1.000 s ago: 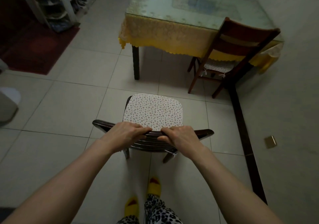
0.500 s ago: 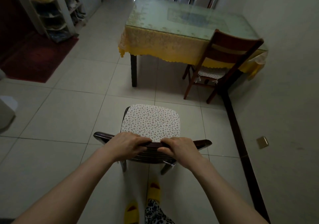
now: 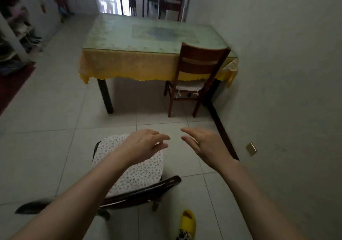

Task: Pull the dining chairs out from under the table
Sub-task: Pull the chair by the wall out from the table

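Note:
A dark wooden chair with a speckled white cushion (image 3: 137, 173) stands on the tiles well clear of the table, its backrest rail low in front of me. My left hand (image 3: 146, 143) hovers open above its seat, touching nothing. My right hand (image 3: 205, 143) is open too, in the air to the right of the chair. A second brown chair (image 3: 199, 64) stays tucked under the right end of the dining table (image 3: 129, 41), which has a glass top and a yellow cloth.
A grey wall (image 3: 286, 91) with a dark skirting strip runs close on the right. A shoe rack (image 3: 16, 36) and red mat sit at the far left. My yellow slipper (image 3: 188, 223) is on the floor by the chair's right rear leg.
Both hands let go of the near chair's backrest and lifted forward, now open. The view rose and shifted right, so the near chair sits lower left.

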